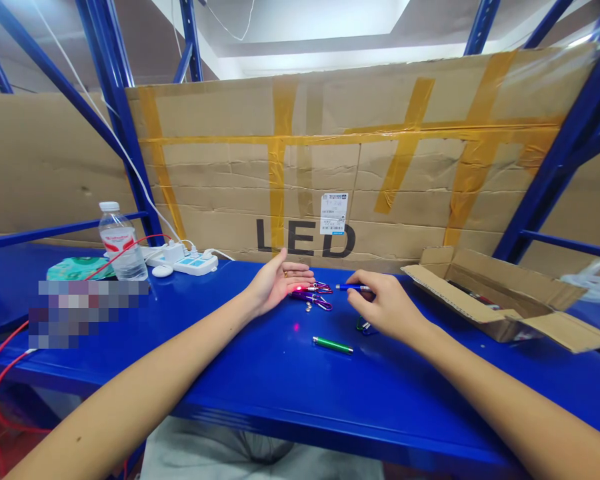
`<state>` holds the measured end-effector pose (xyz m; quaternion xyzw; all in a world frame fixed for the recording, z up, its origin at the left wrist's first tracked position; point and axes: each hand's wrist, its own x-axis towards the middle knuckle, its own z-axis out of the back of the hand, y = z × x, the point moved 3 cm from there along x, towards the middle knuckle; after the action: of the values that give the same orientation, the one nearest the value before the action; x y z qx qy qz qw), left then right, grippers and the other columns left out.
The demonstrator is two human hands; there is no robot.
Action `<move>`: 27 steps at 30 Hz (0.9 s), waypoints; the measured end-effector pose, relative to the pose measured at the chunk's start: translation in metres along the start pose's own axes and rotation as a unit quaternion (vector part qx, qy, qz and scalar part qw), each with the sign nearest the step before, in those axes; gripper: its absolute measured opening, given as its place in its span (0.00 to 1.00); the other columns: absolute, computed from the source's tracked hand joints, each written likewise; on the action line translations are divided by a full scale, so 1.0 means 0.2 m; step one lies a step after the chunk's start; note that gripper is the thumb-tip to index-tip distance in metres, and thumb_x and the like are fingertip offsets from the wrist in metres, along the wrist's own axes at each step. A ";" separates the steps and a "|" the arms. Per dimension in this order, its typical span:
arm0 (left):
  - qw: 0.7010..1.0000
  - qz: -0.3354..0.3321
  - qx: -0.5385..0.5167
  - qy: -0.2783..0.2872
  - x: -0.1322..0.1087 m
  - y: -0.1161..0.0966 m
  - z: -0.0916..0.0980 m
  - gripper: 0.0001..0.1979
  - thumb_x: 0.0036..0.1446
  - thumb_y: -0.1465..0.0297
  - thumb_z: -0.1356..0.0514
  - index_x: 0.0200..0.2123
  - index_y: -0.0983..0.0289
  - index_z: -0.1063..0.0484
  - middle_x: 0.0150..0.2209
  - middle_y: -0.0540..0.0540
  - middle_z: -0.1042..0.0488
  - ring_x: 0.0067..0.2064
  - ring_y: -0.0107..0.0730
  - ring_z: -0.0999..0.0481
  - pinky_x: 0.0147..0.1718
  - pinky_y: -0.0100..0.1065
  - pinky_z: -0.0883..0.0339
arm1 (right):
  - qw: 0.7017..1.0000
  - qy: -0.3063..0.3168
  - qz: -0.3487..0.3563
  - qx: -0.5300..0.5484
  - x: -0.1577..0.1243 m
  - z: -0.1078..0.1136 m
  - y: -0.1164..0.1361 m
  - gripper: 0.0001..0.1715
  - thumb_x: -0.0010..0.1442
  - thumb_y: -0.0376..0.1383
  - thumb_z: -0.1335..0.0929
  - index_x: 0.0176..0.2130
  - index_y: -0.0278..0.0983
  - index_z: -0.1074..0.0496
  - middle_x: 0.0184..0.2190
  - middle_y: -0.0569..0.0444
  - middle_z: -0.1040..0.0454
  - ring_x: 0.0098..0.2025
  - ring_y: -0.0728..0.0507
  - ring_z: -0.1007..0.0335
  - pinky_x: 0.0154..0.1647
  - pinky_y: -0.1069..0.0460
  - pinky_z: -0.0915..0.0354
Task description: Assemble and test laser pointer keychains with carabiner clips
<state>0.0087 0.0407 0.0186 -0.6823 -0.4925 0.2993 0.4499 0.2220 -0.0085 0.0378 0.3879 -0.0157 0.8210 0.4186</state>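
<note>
My right hand [383,300] pinches a small blue laser pointer [347,287], its tip aimed left toward my left hand. My left hand [283,283] is open, palm turned toward the pointer, fingers stretched out. A bright red glow lights its fingers, and a pinkish-red spot shows on the table below. Beside the left fingers lie a purple penlight [304,296] with a carabiner clip and a red clip [323,287], partly covered. Small silvery round pieces [309,307] sit just in front. A green metal pen-shaped tube [333,345] lies nearer me. Under my right hand a dark green clip [364,327] shows partly.
An open cardboard box [505,327] with pen-like items stands on the right of the blue table [260,380]. At left are a water bottle [123,243], a power strip [196,262], a green packet [75,268] and red cables [10,333]. A cardboard wall [220,193] closes the back.
</note>
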 end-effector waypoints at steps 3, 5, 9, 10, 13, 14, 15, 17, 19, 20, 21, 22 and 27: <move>1.000 -0.003 0.002 0.013 0.00 0.01 0.00 0.31 0.67 0.53 0.55 0.39 0.76 0.26 0.41 0.73 0.23 0.45 0.47 0.21 0.51 0.42 0.31 | 0.999 -0.033 0.002 0.010 0.00 0.01 0.00 0.09 0.57 0.35 0.36 0.34 0.36 0.28 0.27 0.53 0.24 0.27 0.46 0.32 0.29 0.52 0.39; 1.000 -0.007 0.003 0.023 0.01 0.01 0.01 0.31 0.66 0.53 0.55 0.40 0.76 0.26 0.41 0.73 0.23 0.45 0.47 0.21 0.51 0.42 0.31 | 0.999 -0.049 0.006 0.006 0.00 0.02 -0.01 0.09 0.58 0.35 0.36 0.33 0.36 0.28 0.28 0.52 0.24 0.27 0.45 0.31 0.30 0.52 0.38; 0.999 -0.009 0.005 0.031 0.02 0.01 0.02 0.31 0.66 0.52 0.54 0.40 0.75 0.27 0.41 0.73 0.23 0.45 0.47 0.21 0.50 0.43 0.31 | 0.998 -0.056 0.007 0.002 0.00 0.02 -0.02 0.09 0.58 0.36 0.36 0.35 0.36 0.27 0.28 0.52 0.23 0.27 0.46 0.32 0.30 0.52 0.38; 0.999 -0.010 0.005 0.030 0.02 0.01 0.02 0.31 0.66 0.52 0.54 0.40 0.75 0.27 0.41 0.73 0.23 0.44 0.46 0.21 0.50 0.43 0.31 | 0.999 -0.054 0.006 0.000 0.00 0.02 -0.02 0.09 0.58 0.36 0.36 0.35 0.36 0.27 0.28 0.52 0.23 0.27 0.46 0.32 0.30 0.52 0.38; 1.000 -0.014 0.007 0.025 0.01 0.01 0.02 0.31 0.66 0.52 0.54 0.40 0.76 0.27 0.41 0.73 0.23 0.44 0.47 0.21 0.50 0.43 0.31 | 0.999 -0.044 0.006 0.001 0.00 0.02 -0.02 0.09 0.58 0.36 0.36 0.34 0.36 0.27 0.28 0.52 0.23 0.27 0.46 0.31 0.30 0.52 0.38; 1.000 -0.013 0.007 0.023 0.01 0.01 0.01 0.30 0.66 0.53 0.54 0.40 0.76 0.27 0.40 0.73 0.23 0.44 0.47 0.21 0.50 0.44 0.31 | 0.999 -0.043 0.006 0.004 0.00 0.02 -0.01 0.09 0.58 0.36 0.36 0.34 0.36 0.26 0.28 0.52 0.23 0.28 0.46 0.31 0.31 0.52 0.38; 1.000 -0.013 0.007 0.021 0.01 0.00 0.01 0.30 0.66 0.53 0.54 0.40 0.76 0.27 0.40 0.73 0.23 0.44 0.47 0.21 0.50 0.44 0.31 | 0.999 -0.044 0.006 0.006 0.00 0.02 -0.01 0.09 0.58 0.36 0.36 0.35 0.36 0.26 0.29 0.52 0.23 0.28 0.46 0.31 0.31 0.52 0.38; 1.000 -0.012 0.005 0.018 0.01 0.00 0.01 0.31 0.67 0.53 0.55 0.39 0.76 0.27 0.40 0.73 0.23 0.43 0.48 0.21 0.50 0.44 0.31 | 0.999 -0.045 0.005 0.010 0.00 0.02 -0.01 0.09 0.58 0.36 0.36 0.34 0.36 0.26 0.28 0.52 0.23 0.27 0.46 0.31 0.30 0.52 0.38; 1.000 -0.012 0.002 0.020 0.01 0.00 0.01 0.30 0.66 0.53 0.54 0.39 0.76 0.27 0.40 0.73 0.23 0.44 0.48 0.21 0.50 0.43 0.31 | 0.999 -0.045 0.005 0.017 0.00 0.01 -0.01 0.09 0.58 0.36 0.36 0.34 0.36 0.26 0.27 0.53 0.23 0.26 0.46 0.32 0.30 0.52 0.38; 1.000 -0.012 0.001 0.022 0.01 0.00 0.01 0.30 0.66 0.53 0.54 0.39 0.76 0.27 0.40 0.73 0.23 0.44 0.47 0.21 0.50 0.43 0.31 | 0.999 -0.045 0.005 0.022 0.00 0.01 -0.01 0.09 0.58 0.36 0.36 0.35 0.36 0.26 0.27 0.53 0.23 0.27 0.46 0.32 0.30 0.52 0.38; 1.000 -0.012 0.000 0.025 0.01 0.00 0.01 0.30 0.66 0.53 0.54 0.40 0.76 0.27 0.40 0.72 0.23 0.44 0.47 0.21 0.50 0.43 0.31 | 0.999 -0.045 0.004 0.026 0.00 0.01 -0.02 0.10 0.58 0.36 0.36 0.35 0.36 0.26 0.28 0.53 0.23 0.27 0.46 0.31 0.30 0.52 0.38; 1.000 -0.013 -0.001 0.027 0.01 0.00 0.01 0.30 0.66 0.52 0.54 0.40 0.75 0.27 0.40 0.72 0.23 0.44 0.47 0.21 0.50 0.43 0.31 | 0.999 -0.044 0.002 0.027 0.00 0.00 -0.02 0.10 0.58 0.36 0.36 0.35 0.36 0.26 0.28 0.52 0.23 0.28 0.46 0.31 0.30 0.52 0.38; 0.999 -0.012 0.001 0.033 0.01 0.00 0.00 0.30 0.66 0.52 0.54 0.39 0.75 0.27 0.40 0.72 0.23 0.44 0.48 0.21 0.50 0.43 0.31 | 0.998 -0.045 0.004 0.031 0.00 0.01 -0.02 0.10 0.60 0.36 0.36 0.36 0.36 0.26 0.30 0.52 0.22 0.29 0.46 0.30 0.32 0.52 0.37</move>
<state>0.0086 0.0424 0.0185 -0.6851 -0.4857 0.2717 0.4700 0.2261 -0.0071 0.0373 0.4372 -0.0109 0.8046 0.4017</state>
